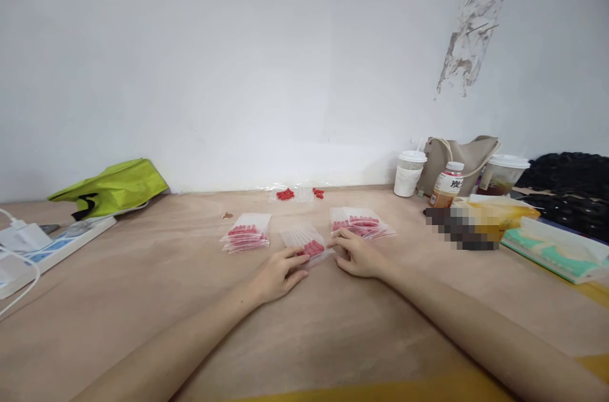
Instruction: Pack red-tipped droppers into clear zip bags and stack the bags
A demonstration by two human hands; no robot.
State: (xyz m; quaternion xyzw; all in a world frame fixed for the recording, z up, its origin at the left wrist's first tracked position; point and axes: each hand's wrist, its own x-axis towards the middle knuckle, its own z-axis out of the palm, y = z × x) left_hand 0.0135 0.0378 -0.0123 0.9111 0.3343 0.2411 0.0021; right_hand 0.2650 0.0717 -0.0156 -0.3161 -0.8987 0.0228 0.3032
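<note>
A fanned stack of small clear plastic bags [297,236] with red capsule-like pieces [313,248] inside lies on the table between my hands. My left hand [281,272] rests at its left front corner, fingers loosely bent and apart, fingertips touching the bags. On the other side, my right hand [356,254] has its fingertips at the stack's right edge, with a gap between thumb and fingers. A second stack of filled bags [247,231] sits to the left. Just behind my right hand lies a third stack [361,222].
Loose red pieces [285,194] lie on clear plastic near the wall. At left are a yellow-green bag [114,189] and a power strip [61,248]. Cups [410,174], a bottle [447,185], a grey bag [464,155] and a tissue pack [554,250] stand at right.
</note>
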